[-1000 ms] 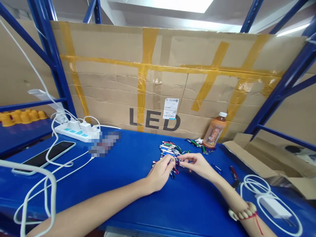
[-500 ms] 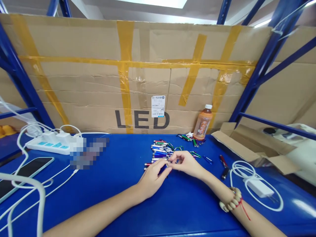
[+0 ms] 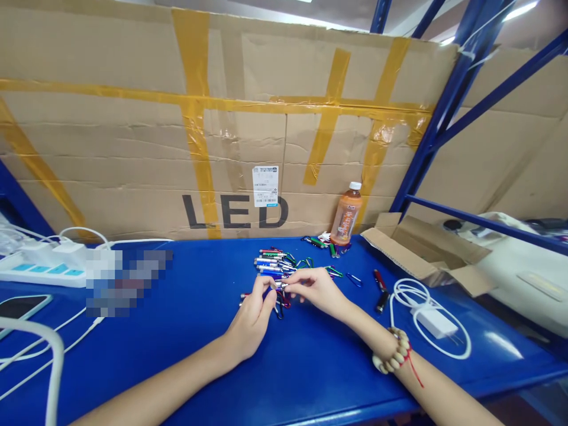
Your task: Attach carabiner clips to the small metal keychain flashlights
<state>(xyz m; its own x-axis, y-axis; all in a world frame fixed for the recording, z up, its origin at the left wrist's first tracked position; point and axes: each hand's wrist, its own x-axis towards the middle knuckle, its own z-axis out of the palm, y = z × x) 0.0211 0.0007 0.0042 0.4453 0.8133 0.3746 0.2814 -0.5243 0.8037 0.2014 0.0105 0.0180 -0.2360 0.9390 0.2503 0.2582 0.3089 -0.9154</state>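
Observation:
Both hands meet over a row of small metal keychain flashlights (image 3: 267, 262) in red, green, blue and silver, with coloured carabiner clips. My left hand (image 3: 249, 322) pinches one end of a small silver keychain flashlight (image 3: 280, 285) between thumb and fingers. At its other end, the thumb and forefinger of my right hand (image 3: 320, 291) are closed on it. Fingers hide most of this piece. Below the fingers, a dark carabiner (image 3: 278, 309) and a red one lie on the blue table (image 3: 190, 331).
An orange drink bottle (image 3: 347, 214) stands at the back beside more keychain pieces. On the right are an open cardboard box (image 3: 421, 248), a red and black flashlight pair (image 3: 380, 290) and a white charger (image 3: 435, 322). A power strip (image 3: 42, 269) and cables occupy the left.
My view has turned to the right, so the scene sits further left. The fingertips have drawn slightly apart, and more of the silver piece shows between them.

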